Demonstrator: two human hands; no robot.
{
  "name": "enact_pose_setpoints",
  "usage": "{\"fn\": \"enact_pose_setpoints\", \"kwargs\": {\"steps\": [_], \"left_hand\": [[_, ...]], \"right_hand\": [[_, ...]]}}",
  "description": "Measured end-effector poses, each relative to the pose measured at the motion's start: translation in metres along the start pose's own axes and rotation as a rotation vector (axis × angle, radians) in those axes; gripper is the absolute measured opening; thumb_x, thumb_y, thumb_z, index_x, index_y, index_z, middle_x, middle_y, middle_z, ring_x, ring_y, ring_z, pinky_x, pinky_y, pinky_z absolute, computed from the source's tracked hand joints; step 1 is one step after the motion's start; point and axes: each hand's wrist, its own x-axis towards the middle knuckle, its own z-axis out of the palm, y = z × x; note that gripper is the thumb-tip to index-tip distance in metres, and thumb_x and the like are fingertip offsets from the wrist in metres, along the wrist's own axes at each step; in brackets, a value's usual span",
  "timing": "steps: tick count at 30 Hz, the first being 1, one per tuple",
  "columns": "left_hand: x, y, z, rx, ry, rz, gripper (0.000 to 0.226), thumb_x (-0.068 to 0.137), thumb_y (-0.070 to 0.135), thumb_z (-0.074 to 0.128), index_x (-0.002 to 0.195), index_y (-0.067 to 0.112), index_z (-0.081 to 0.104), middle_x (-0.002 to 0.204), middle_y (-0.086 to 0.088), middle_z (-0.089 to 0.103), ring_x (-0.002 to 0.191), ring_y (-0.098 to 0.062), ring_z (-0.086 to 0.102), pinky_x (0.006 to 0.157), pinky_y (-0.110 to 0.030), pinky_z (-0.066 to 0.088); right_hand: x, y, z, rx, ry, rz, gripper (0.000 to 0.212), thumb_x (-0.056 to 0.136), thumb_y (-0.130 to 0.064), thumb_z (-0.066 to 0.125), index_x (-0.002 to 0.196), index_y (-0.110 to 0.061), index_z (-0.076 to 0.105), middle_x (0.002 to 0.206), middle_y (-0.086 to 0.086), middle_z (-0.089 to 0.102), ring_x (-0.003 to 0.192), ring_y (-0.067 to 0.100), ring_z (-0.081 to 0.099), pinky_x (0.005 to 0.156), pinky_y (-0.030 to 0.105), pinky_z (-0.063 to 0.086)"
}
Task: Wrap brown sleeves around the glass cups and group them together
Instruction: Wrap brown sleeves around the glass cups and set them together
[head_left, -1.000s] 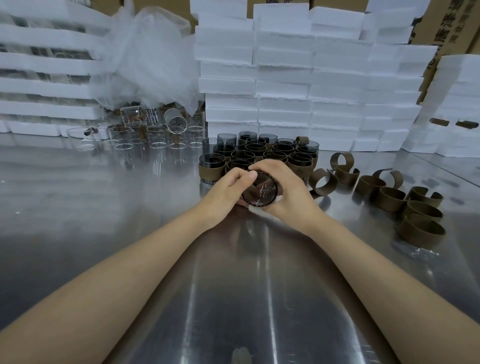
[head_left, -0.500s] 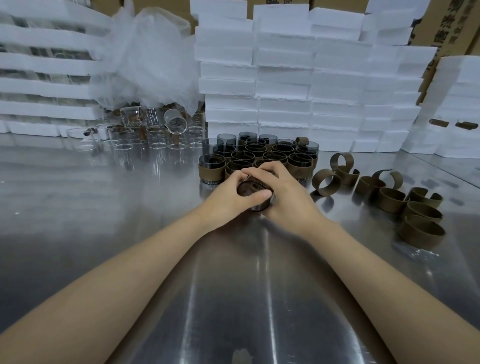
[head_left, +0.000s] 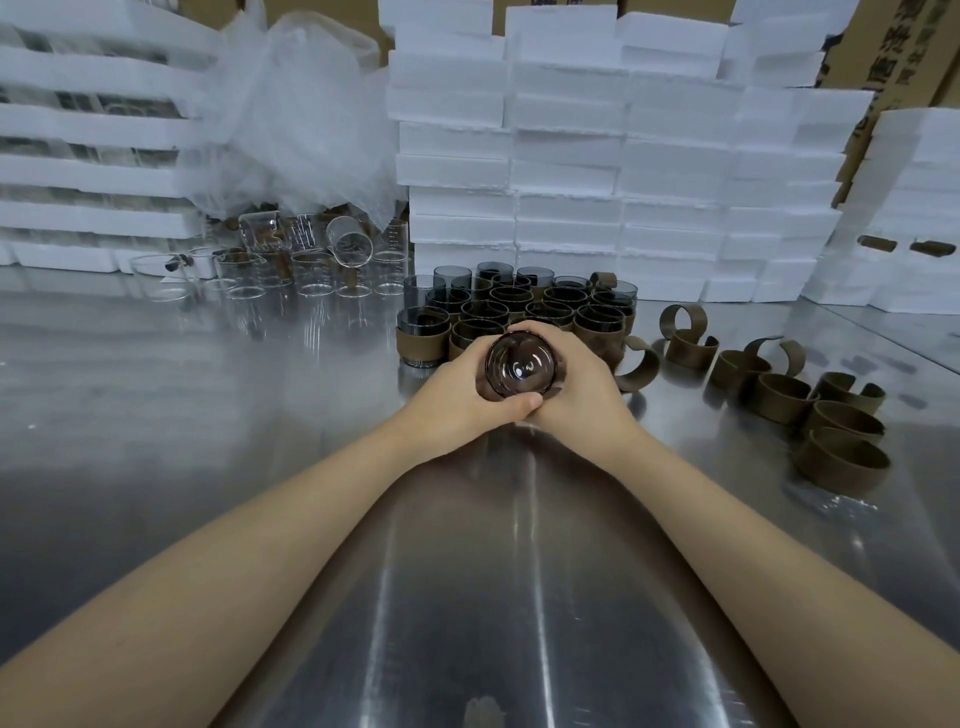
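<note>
A dark glass cup (head_left: 521, 367) is tilted with its round end facing me, held between both hands just above the steel table. My left hand (head_left: 457, 389) wraps its left side, thumb under the near edge. My right hand (head_left: 582, 384) curls round its right side. Whether a sleeve is on it is hidden by my fingers. Right behind my hands stands a cluster of several sleeved dark cups (head_left: 524, 306). Several loose brown sleeves (head_left: 789, 395) lie curled on the table to the right.
Clear glass cups (head_left: 311, 265) stand and lie at the back left under crumpled plastic wrap (head_left: 291, 119). White foam trays (head_left: 597, 156) are stacked along the back and both sides. The steel table (head_left: 208, 415) stretches toward me.
The cup has tipped from lying low under my fingers to facing me, and both hands have closed further round it. My hands stayed in the same spot before the cluster.
</note>
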Motion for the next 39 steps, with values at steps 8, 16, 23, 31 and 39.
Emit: {"fn": "enact_pose_setpoints", "kwargs": {"steps": [8,16,23,31,39], "left_hand": [[-0.002,0.004,0.0,-0.03,-0.006,0.04,0.04,0.092,0.018,0.065,0.13,0.024,0.054,0.113,-0.02,0.064,0.095,-0.04,0.062,0.094,-0.048,0.05],[0.001,0.002,-0.003,-0.045,0.024,-0.002,0.033,0.102,0.019,0.044,0.133,0.01,0.056,0.094,-0.011,0.071,0.083,-0.022,0.07,0.091,-0.037,0.052],[0.007,-0.006,-0.002,-0.166,0.19,-0.046,0.049,0.107,0.04,0.023,0.113,0.016,0.065,0.08,-0.015,0.067,0.068,-0.018,0.064,0.071,-0.032,0.051],[-0.001,0.001,-0.002,0.062,0.061,0.229,0.092,0.08,0.08,0.032,0.153,0.023,0.025,0.148,0.004,0.032,0.125,0.019,0.032,0.095,0.0,0.029],[0.0,0.002,0.002,-0.03,0.138,0.149,0.065,0.077,0.028,0.081,0.136,0.029,0.053,0.125,0.015,0.062,0.111,0.011,0.056,0.092,-0.004,0.039]], "right_hand": [[0.003,0.005,-0.004,0.222,0.033,0.058,0.069,0.061,0.0,0.085,0.109,-0.04,0.057,0.105,-0.019,0.066,0.104,-0.003,0.061,0.088,0.013,0.046],[0.003,0.009,-0.003,0.239,0.035,0.047,0.066,0.065,0.003,0.083,0.112,-0.036,0.059,0.104,-0.018,0.067,0.103,-0.002,0.062,0.087,0.01,0.044],[-0.001,0.001,-0.001,0.317,-0.043,0.137,0.066,0.068,0.011,0.079,0.125,-0.01,0.054,0.114,0.001,0.065,0.102,0.002,0.062,0.089,0.018,0.049],[0.002,-0.015,-0.007,1.034,-0.27,0.569,0.071,0.088,-0.056,0.05,0.132,-0.001,0.051,0.094,0.011,0.066,0.064,0.015,0.065,0.065,0.021,0.059],[0.003,-0.015,-0.002,1.173,-0.372,0.793,0.062,0.092,-0.066,0.039,0.106,-0.01,0.062,0.086,0.007,0.061,0.064,0.016,0.055,0.056,0.021,0.049]]}}
